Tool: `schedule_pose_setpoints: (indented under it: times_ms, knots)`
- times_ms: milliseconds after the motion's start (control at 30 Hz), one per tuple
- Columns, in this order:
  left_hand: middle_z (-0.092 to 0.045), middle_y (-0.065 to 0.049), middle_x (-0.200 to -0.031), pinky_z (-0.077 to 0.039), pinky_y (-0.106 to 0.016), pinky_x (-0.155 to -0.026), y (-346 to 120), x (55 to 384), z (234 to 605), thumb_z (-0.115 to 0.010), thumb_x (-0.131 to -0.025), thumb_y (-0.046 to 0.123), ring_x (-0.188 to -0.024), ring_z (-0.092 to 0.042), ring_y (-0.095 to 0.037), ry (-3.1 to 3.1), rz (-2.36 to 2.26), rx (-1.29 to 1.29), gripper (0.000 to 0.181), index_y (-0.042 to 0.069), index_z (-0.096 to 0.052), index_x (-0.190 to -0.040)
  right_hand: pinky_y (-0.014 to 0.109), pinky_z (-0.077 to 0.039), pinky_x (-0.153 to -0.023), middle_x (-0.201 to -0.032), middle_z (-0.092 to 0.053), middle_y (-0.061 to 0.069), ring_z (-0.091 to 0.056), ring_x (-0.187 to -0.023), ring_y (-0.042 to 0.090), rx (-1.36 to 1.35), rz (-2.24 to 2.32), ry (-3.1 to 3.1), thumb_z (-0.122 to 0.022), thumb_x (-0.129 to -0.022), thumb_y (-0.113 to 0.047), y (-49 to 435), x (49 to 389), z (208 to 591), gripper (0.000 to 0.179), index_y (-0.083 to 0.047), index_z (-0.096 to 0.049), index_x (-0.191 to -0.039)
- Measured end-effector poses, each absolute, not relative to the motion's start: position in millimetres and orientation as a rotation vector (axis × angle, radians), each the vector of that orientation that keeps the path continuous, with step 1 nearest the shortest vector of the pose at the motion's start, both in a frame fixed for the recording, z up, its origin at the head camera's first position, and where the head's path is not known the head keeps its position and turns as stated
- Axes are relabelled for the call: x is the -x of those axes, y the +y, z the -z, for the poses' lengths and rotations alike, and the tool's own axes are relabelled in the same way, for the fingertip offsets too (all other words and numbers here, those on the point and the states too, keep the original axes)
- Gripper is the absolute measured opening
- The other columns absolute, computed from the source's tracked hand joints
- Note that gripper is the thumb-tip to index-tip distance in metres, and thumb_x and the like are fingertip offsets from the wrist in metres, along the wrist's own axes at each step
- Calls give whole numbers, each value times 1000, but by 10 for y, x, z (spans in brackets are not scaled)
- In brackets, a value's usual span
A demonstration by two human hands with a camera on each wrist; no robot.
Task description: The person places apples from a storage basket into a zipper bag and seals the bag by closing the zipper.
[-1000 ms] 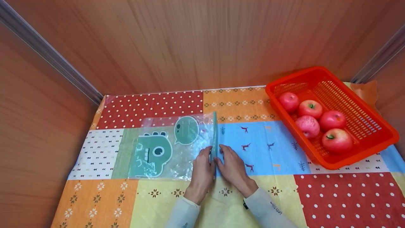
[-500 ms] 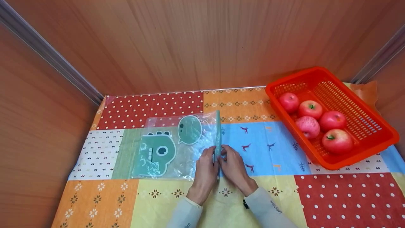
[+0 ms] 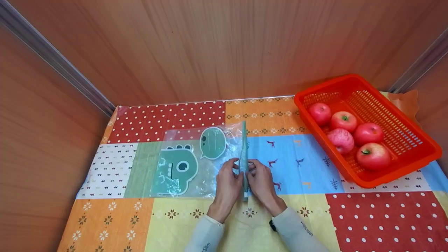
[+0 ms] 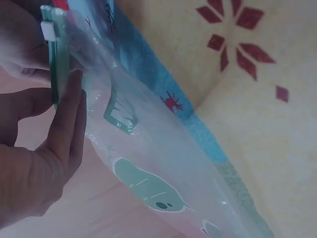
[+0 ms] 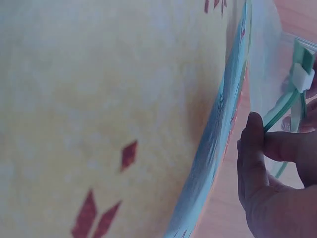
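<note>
A clear plastic slider bag (image 3: pixel 206 175), printed with a green dinosaur and a speech bubble, lies on the cloth with its green zip strip (image 3: pixel 244 140) to the right. My left hand (image 3: pixel 228 185) pinches the zip edge from the left. From the other side my right hand (image 3: pixel 263 184) pinches it between thumb and fingers. A white slider (image 4: pixel 49 31) sits near one end of the strip. In the right wrist view the green strips (image 5: pixel 283 108) stand apart below the slider (image 5: pixel 301 78), so the mouth is parted there.
An orange-red plastic basket (image 3: pixel 405 168) with several red apples (image 3: pixel 372 156) stands at the right. A patchwork tablecloth (image 3: pixel 115 224) covers the table. Wood-grain panels (image 3: pixel 224 49) rise behind and at both sides.
The bag has slid slightly to the right, with both hands at its zip edge. My fingers have bent more, and the zip edge now looks wider between them.
</note>
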State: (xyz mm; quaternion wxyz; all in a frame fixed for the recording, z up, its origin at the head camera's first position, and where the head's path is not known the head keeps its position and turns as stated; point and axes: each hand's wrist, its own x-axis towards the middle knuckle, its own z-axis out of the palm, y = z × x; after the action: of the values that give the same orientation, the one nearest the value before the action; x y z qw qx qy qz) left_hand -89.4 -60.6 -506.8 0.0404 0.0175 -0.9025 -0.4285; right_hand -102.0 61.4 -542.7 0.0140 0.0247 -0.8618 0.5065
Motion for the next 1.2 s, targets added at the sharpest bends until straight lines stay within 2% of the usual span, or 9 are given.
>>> schedule_pose_setpoints:
  times_ms: [200, 533, 967, 1200]
  knots:
    - [-69, -11, -92, -62, -35, -67, -602, 940, 5041, -76, -89, -7, -74, -69, -19, -2727, 1372, -71, 32, -3, -70, -120, 50, -63, -77, -95, -75, 20, -76, -83, 33, -81, -1538, -2645, -68, -90, 13, 634, 1026, 5435, 29, 9, -69, -119]
    - [-67, -10, -94, -61, -33, -67, -550, 954, 4947, -75, -88, -7, -75, -67, -18, -2708, 1471, -163, 42, -5, -68, -130, 50, -63, -80, -95, -75, 20, -75, -83, 32, 4, -1497, -2671, -70, -88, 12, 711, 1046, 5439, 30, 9, -70, -118]
    - [-68, -10, -89, -62, -34, -69, -519, 949, 4963, -75, -88, -6, -73, -70, -21, -2640, 1476, -145, 23, -4, -76, -111, 49, -63, -81, -94, -75, 19, -76, -84, 31, 56, -1600, -2695, -71, -88, 11, 796, 1114, 5405, 31, 10, -70, -119]
    - [-66, -9, -89, -59, -31, -64, -519, 945, 4964, -73, -92, -3, -73, -67, -18, -2706, 1536, -171, 25, -6, -73, -117, 49, -63, -81, -96, -76, 21, -77, -86, 34, 120, -1654, -2725, -74, -90, 10, 843, 1174, 5397, 29, 11, -70, -118]
